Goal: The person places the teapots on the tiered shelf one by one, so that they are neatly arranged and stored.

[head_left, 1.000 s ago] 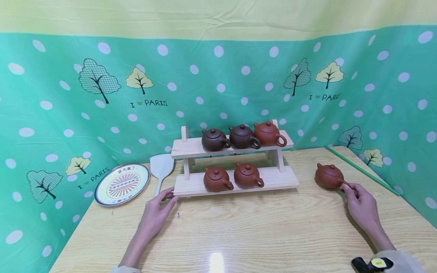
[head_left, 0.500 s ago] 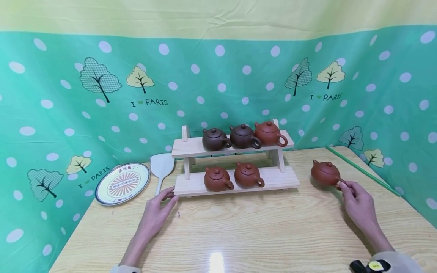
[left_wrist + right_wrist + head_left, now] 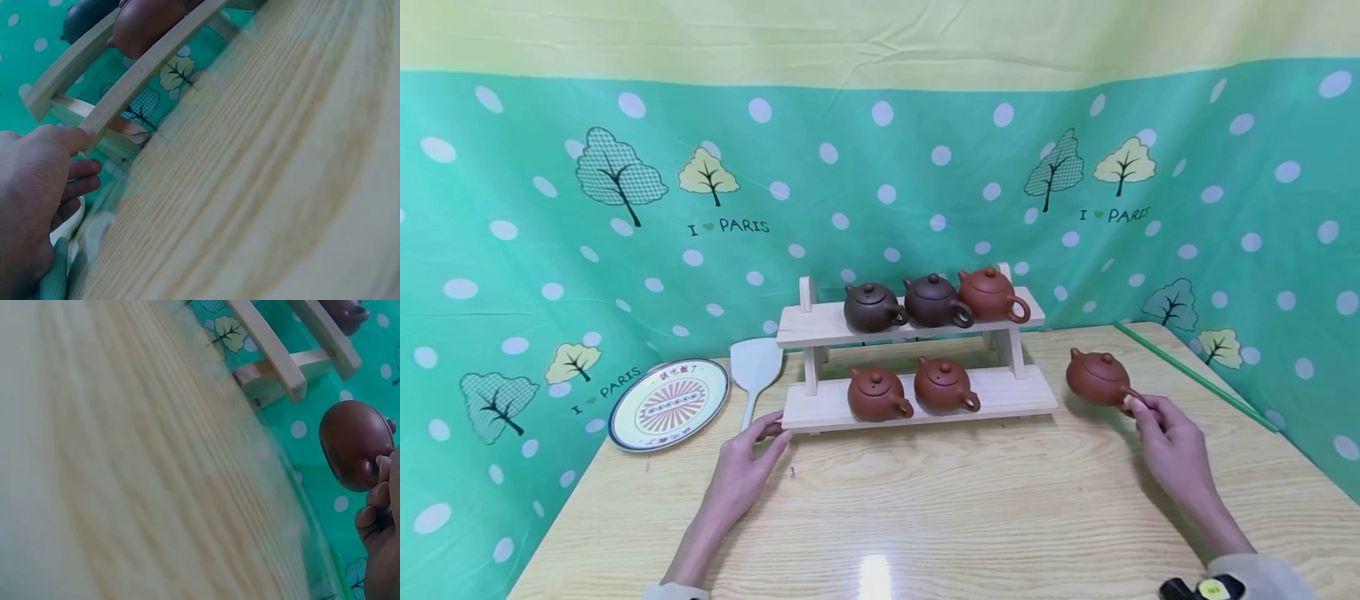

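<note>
A reddish-brown teapot (image 3: 1098, 377) is held by its handle between the thumb and fingers of my right hand (image 3: 1172, 442). It hangs above the table to the right of a two-tier wooden shelf (image 3: 1030, 390), spout turned left, and the right wrist view shows its body (image 3: 355, 444) apart from the shelf. My left hand (image 3: 743, 471) grips the left end of the lower board, thumb at the front corner; some fingers are hidden behind it. Two reddish teapots (image 3: 877, 394) stand on the lower tier. On the upper tier are two dark teapots (image 3: 871, 307) and a reddish one (image 3: 988, 294).
To the left lie a patterned plate (image 3: 713, 417) and a white spatula (image 3: 756, 363), its handle partly behind my left hand. A green stick (image 3: 1195, 375) lies along the table's right edge. A green curtain (image 3: 887, 167) closes off the back and sides.
My right hand has carried the teapot leftward and slightly up, nearer the shelf. The left hand and the teapots on the shelf have stayed put.
</note>
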`<state>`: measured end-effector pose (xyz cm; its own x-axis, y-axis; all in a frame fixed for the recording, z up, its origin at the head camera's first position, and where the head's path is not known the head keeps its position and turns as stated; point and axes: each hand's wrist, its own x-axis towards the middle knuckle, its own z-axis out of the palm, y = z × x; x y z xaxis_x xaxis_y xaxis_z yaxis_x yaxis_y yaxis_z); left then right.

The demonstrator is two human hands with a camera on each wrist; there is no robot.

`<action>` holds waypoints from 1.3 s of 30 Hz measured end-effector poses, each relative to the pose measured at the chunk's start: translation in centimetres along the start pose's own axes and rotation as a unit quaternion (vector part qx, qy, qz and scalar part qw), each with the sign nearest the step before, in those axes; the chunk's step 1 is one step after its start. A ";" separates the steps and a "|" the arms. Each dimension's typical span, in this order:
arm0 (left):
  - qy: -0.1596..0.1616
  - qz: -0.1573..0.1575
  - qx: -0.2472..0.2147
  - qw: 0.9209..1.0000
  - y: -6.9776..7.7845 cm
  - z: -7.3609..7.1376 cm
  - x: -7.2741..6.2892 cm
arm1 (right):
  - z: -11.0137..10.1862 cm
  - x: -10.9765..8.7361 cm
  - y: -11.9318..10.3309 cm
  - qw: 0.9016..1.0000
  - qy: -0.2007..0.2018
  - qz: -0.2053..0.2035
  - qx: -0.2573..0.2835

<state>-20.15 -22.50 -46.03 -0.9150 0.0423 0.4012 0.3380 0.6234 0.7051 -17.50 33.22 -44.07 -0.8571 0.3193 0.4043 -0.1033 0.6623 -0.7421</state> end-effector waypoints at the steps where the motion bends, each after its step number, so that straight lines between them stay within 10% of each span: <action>1: 0.000 0.000 -0.001 1.000 0.0 0.0 0.0 | 0.0 0.0 -0.1 1.000 -0.001 -0.001 0.002; 39: 0.002 0.004 0.002 1.000 0.0 0.1 0.0 | 1.7 -0.9 -2.9 0.996 -0.023 -0.056 0.062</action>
<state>-20.16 -22.48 -46.10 -0.9115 0.0431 0.4091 0.3439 0.6255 0.7003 -17.33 29.86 -43.19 -0.8581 0.2147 0.4665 -0.2595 0.6026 -0.7547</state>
